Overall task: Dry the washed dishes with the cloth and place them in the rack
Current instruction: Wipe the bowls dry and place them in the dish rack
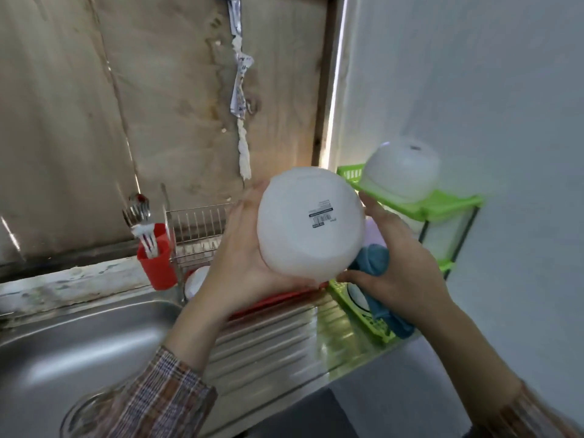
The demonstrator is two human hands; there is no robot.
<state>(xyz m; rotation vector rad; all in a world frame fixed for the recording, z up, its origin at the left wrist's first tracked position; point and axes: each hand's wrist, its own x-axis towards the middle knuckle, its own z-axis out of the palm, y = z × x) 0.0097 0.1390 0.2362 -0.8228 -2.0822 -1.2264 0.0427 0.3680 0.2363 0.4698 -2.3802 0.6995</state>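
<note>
Step in hand: drying, as I judge it. The white bowl [311,221] is held in the air with the cloth against its far right side, not yet put down.
White bowl: raised over the drainboard [268,336], base turned to the camera, barcode label [322,216] showing. It touches no rack.
Left hand [240,248]: cupped round the bowl's left and lower side, thumb along the near wall, fingers wrapped behind. It carries the weight.
Right hand [398,263]: curled round the blue cloth [373,259], bunched between palm and bowl. The thumb reaches to the bowl's lower edge and a tail of cloth hangs below the wrist.
Green rack [442,205]: tiered plastic, against the right wall, just beside the right hand. A second white bowl [401,169] sits upside down on the top tier. Something white lies on the bottom tier, partly hidden by the cloth.
Wire rack [196,226]: behind the left hand, with a red cutlery cup [158,260] of spoons and forks at its left end.
Progress: one bowl seems finished, going by the top tier. Cannot tell how many dishes wait.
Inside of bowl: faces away, so cannot tell if wet or dry.
Next move calls for: turning the bowl in the left hand so the cloth reaches the rest of the wall and the inside, then setting it mouth down on the green rack beside the other bowl. Free room on that tier looks tight.
Risk: a wet, smooth bowl carried mostly by one hand could slip.
</note>
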